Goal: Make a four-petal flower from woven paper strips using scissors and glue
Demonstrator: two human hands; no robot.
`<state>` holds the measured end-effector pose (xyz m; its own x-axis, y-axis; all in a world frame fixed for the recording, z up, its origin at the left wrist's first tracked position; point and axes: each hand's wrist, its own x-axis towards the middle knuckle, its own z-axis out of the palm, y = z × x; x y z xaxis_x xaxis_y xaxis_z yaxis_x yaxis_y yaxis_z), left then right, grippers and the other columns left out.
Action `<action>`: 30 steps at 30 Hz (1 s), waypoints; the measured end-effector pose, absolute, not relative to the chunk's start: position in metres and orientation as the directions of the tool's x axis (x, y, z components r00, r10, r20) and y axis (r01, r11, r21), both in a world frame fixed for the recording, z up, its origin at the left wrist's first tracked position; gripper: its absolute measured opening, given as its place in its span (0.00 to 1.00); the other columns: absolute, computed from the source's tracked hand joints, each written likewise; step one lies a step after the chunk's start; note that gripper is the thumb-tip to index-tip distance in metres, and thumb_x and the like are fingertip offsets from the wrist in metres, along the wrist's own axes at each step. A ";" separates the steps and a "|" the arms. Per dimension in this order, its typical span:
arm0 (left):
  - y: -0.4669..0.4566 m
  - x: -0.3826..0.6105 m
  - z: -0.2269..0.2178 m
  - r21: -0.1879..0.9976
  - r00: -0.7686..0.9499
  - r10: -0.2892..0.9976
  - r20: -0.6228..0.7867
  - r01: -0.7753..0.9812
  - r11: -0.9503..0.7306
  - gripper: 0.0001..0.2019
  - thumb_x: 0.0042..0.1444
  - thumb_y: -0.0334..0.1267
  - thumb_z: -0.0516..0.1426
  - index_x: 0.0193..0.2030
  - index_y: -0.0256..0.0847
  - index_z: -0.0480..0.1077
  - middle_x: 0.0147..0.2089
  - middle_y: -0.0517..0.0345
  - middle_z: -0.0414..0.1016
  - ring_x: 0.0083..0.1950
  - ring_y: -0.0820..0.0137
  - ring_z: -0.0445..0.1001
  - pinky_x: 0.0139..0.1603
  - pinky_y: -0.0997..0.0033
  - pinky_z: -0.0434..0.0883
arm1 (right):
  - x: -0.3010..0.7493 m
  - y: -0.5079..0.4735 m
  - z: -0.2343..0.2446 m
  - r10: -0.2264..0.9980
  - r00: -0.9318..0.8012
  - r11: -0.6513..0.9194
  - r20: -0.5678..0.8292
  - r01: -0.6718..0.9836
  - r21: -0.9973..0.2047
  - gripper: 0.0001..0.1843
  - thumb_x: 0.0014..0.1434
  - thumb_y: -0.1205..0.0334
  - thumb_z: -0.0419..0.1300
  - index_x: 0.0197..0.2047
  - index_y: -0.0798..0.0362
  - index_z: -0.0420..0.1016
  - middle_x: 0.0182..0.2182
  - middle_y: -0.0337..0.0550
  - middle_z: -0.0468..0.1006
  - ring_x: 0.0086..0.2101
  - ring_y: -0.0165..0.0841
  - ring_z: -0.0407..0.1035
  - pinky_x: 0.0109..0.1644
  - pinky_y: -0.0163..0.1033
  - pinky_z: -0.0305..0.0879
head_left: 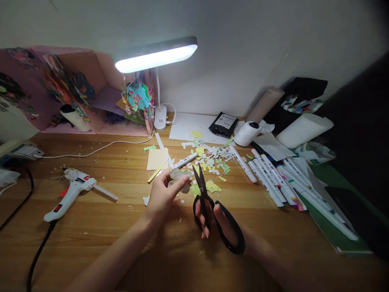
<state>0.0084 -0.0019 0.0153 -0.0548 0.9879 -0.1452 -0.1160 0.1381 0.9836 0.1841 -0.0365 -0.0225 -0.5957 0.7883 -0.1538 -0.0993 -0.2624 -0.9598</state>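
Observation:
Between the thumb and fingers of my left hand (162, 192) is a pale, see-through cutout (186, 187) with rounded lobes. My right hand (221, 221) has its fingers through the handles of black scissors (200, 181). Their blades point up and away, slightly parted, just right of the cutout and apart from it. Beyond both hands lie many yellow, green and white paper scraps (213, 186). A white marker (186, 160) and a cream square of paper (157, 159) rest just behind my left hand.
On the left lies a white hot glue gun (69, 194) with its black cord. A lit desk lamp (156, 54) hangs over the back. Several markers (267, 182) lie at right, near a white cylinder (246, 134) and a black packet (224, 124). A pink box (121, 129) stands back left.

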 end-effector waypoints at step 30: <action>0.004 -0.001 0.023 0.919 0.139 0.948 -0.287 -0.239 0.313 0.11 0.44 0.40 0.65 0.30 0.36 0.71 0.28 0.61 0.71 0.31 0.77 0.68 0.33 0.80 0.67 | 0.235 0.011 0.015 0.619 -0.606 0.682 0.499 0.730 0.041 0.20 0.55 0.45 0.60 0.35 0.56 0.71 0.25 0.43 0.73 0.27 0.35 0.69 0.30 0.37 0.57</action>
